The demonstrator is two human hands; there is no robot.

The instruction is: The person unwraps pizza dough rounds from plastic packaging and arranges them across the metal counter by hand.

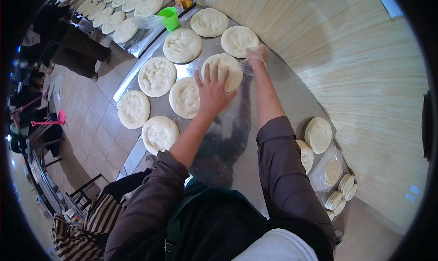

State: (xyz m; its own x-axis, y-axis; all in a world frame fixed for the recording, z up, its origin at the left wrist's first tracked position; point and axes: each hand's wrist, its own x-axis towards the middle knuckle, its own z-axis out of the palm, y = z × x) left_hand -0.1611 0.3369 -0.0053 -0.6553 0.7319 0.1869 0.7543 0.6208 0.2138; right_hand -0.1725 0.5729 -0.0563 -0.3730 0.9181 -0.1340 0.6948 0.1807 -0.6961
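My left hand [213, 91] lies with its fingers spread over a round, flat piece of pale dough [233, 66] dotted with small holes. Clear plastic, like a thin glove, covers my right hand [257, 57], whose fingers look curled. Just to its left is the edge of another dough round [238, 38]. A crumpled clear bit [247, 69] shows below my right hand; what the fingers hold is hidden. Beside my left hand sits a further dimpled round [185, 98], partly under the forearm's side. All these rest on a shiny metal table [278, 85].
More dough rounds [157, 77] lie along the table's left side. A green cup [169, 18] stands at the far edge, near another table of rounds [133, 2]. A wooden wall [328, 51] borders the right. Stacked breads [318, 134] and a plastic bag [327, 167] sit nearby. People stand at left.
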